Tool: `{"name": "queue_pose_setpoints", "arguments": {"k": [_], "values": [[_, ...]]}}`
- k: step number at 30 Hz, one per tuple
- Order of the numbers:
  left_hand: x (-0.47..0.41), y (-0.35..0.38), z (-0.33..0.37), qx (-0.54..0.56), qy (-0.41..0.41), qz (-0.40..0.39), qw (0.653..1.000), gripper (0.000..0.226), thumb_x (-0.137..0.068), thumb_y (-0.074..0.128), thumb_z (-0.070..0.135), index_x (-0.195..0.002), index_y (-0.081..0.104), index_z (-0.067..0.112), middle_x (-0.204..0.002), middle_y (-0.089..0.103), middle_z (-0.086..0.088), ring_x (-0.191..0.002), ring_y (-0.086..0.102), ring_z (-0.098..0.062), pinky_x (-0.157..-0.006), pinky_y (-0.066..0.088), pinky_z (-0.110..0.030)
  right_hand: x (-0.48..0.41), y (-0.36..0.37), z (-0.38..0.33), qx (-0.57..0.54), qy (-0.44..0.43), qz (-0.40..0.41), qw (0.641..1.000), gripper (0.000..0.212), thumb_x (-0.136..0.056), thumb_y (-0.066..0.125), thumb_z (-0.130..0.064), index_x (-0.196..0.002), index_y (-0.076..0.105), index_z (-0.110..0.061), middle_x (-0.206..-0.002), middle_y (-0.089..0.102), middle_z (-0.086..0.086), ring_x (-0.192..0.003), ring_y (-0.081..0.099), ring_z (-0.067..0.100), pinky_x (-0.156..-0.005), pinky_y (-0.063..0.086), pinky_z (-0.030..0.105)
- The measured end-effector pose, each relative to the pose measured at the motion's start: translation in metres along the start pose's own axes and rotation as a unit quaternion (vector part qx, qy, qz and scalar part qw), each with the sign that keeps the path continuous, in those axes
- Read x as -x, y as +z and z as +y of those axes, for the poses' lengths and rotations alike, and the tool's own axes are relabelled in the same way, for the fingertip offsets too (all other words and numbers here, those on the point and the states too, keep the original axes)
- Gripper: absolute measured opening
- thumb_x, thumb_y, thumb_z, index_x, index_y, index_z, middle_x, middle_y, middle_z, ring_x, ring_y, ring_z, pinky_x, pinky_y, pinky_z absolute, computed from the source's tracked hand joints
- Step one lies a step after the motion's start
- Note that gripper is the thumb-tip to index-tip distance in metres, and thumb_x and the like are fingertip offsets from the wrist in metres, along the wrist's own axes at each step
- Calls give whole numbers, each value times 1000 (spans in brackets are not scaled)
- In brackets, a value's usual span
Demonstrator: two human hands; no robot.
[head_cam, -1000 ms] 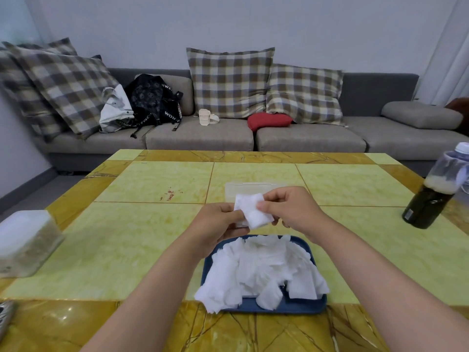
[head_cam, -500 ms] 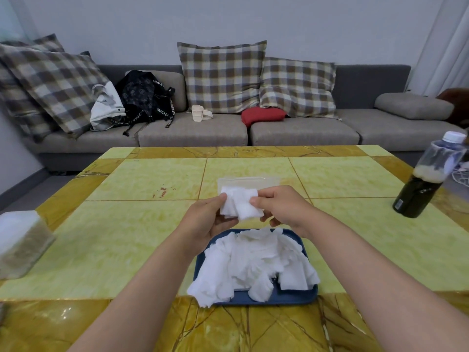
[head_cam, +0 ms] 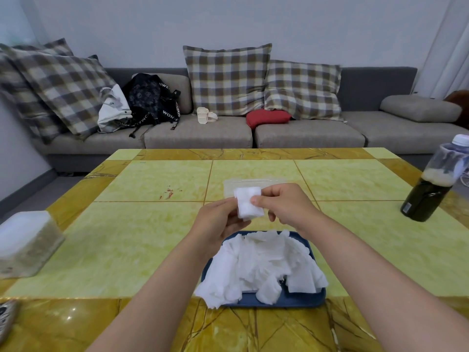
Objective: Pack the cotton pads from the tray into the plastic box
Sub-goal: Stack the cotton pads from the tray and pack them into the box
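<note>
Though loose, pads (head_cam: 261, 260) in tray (head_cam: 299, 300) (blue).

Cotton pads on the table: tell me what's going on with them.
A person pinches one cotton pad between the left hand and the right hand, above the table. The clear plastic box sits just behind it. A heap of pads lies on the blue tray, nearer the person, some spilling over its edge.

The left forearm (head_cam: 167, 288), at lower centre of the frame, and the right forearm (head_cam: 368, 270), at lower right, are both bare to the wrists. The thumb of the right grip (head_cam: 284, 207) bears a short, plain nail.
</note>
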State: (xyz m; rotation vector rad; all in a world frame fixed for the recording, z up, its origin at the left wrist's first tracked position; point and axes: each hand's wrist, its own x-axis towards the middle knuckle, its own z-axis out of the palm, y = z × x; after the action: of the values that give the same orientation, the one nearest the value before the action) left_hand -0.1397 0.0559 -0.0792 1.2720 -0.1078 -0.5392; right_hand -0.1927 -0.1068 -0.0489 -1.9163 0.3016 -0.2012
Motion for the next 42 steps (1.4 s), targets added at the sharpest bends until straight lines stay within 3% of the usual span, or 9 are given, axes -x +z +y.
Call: {"name": "queue_pose_setpoints", "arguments": {"k": [5,12,16,22,24,27,32,37,42], "values": [[2,2,3,20,-8,-18,1000,33,-100,59,30,-113,68,1,-107,75,-19,-100,74,-30,-88,58,-40,-5,4,4,54,-30,31,998,12,-82,80,-23,-80,76,-12,-65,63,-8,-42,44,4,-51,40,22],[-1,-3,3,-21,16,-14,1000,14,-93,67,6,-104,73,2,-103,77,-15,-93,75,-21,-77,60,-25,-7,3,4,20,48,-14,999,38,-83,75,-46,-112,71,-21,-102,72,-5,-69,63,11,-57,41,22],[-6,-4,5,-17,11,-14,1000,16,-93,67,8,-108,73,4,-105,77,-13,-91,72,-19,-73,58,-23,-12,1,5,-24,81,-88,992,23,-83,78,-39,-97,79,-21,-85,74,-10,-70,63,13,-66,43,30],[-33,-2,12,-136,52,46,988,28,-92,70,22,-117,67,10,-106,74,-9,-86,71,-19,-78,60,-29,-37,-2,1,-11,45,-26,999,6,-91,73,-25,-94,73,-20,-84,72,-6,-71,64,14,-64,47,27],[-53,-4,15,-249,123,113,954,29,-94,67,25,-121,65,13,-107,71,-5,-88,68,-18,-79,58,-29,-53,-8,2,-7,15,30,999,5,-94,69,-21,-90,70,-19,-82,68,-5,-72,61,15,-60,43,26],[-89,-9,20,-466,223,149,843,35,-99,56,20,-134,60,19,-131,63,-2,-117,58,-19,-93,46,-28,-79,-14,9,70,-42,82,993,12,-98,61,-23,-87,67,-21,-80,62,-8,-75,56,17,-63,41,28],[-132,-14,12,-692,135,43,708,51,-106,39,29,-156,30,23,-164,23,-4,-152,11,-26,-120,23,-44,-106,-13,24,180,-80,63,978,23,-103,47,-29,-121,58,-19,-112,62,-6,-99,58,20,-76,44,34],[-126,-23,2,-595,194,72,777,34,-97,61,24,-131,60,24,-143,51,2,-136,42,-20,-105,34,-28,-114,-12,38,223,-95,57,969,12,-105,42,-28,-104,49,-18,-84,52,-7,-74,51,15,-58,35,31],[-99,-27,-9,-557,176,87,807,15,-88,72,21,-103,73,22,-145,49,2,-132,46,-14,-97,30,-19,-105,-10,40,216,-64,39,973,17,-101,49,-24,-90,54,-13,-86,59,2,-82,63,28,-72,50,43]]}}
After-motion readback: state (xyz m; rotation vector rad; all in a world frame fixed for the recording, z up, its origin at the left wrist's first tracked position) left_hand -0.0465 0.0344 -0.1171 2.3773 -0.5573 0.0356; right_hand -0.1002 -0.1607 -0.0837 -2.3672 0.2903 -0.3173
